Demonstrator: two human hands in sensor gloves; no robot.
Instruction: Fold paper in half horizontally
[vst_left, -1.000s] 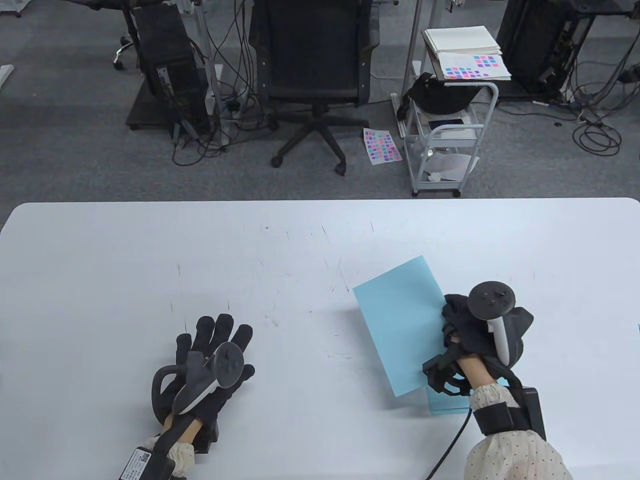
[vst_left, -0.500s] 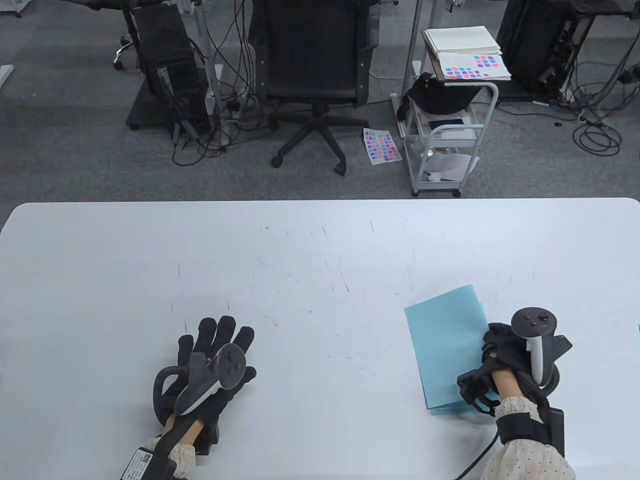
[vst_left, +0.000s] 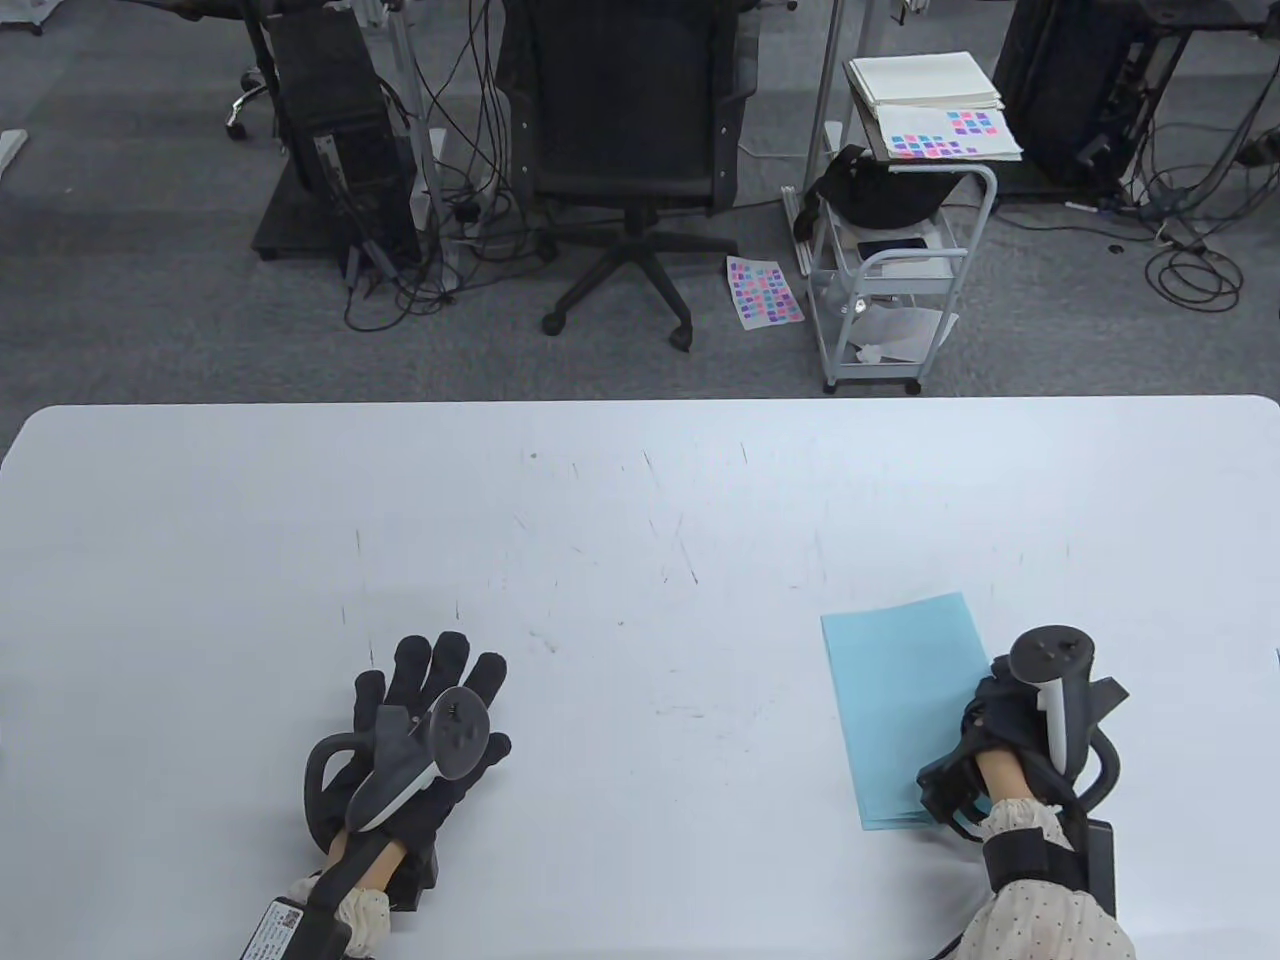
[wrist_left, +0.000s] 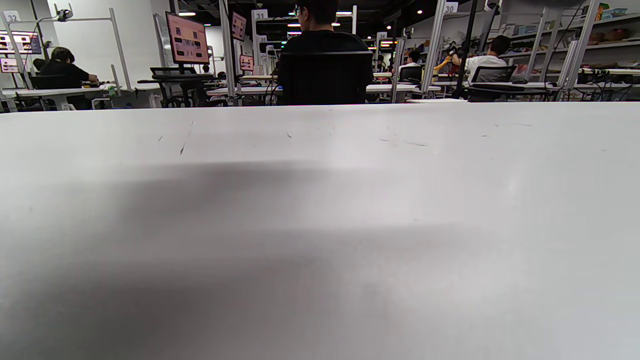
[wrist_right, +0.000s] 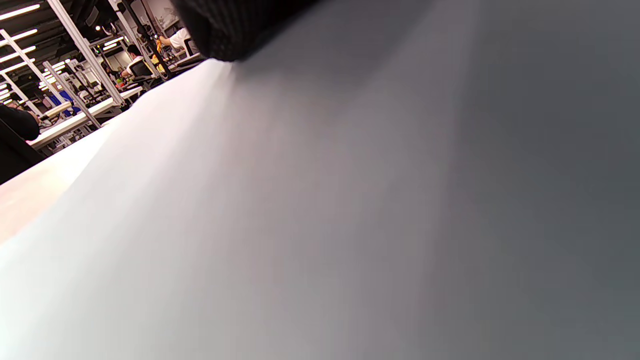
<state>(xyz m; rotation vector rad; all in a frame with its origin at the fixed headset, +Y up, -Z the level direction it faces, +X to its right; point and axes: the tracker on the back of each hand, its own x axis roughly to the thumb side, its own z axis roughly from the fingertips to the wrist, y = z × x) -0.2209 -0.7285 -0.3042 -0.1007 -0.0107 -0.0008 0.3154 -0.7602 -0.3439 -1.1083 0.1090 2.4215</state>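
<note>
We see the left hand (vst_left: 425, 725) lying palm down on the white table (vst_left: 640, 480), near its front edge on the left, fingers (vst_left: 440, 660) straight and slightly spread, pointing away from the person, holding nothing; tracker (vst_left: 420, 755) sits on its back. Left wrist view shows only bare tabletop, no fingers in it. The right hand (vst_left: 1000, 720) is at the front right, wrist raised a bit, tracker (vst_left: 1050, 680) on top, hand over the right edge of the light blue paper (vst_left: 900, 700). We cannot tell how its fingers lie, glove and tracker hide them. The paper lies flat on the table, folded, a second layer edge showing along its near side, slightly rotated. Right wrist view is blurred, just a dark glove bit (wrist_right: 235, 25) at top over a pale surface
</note>
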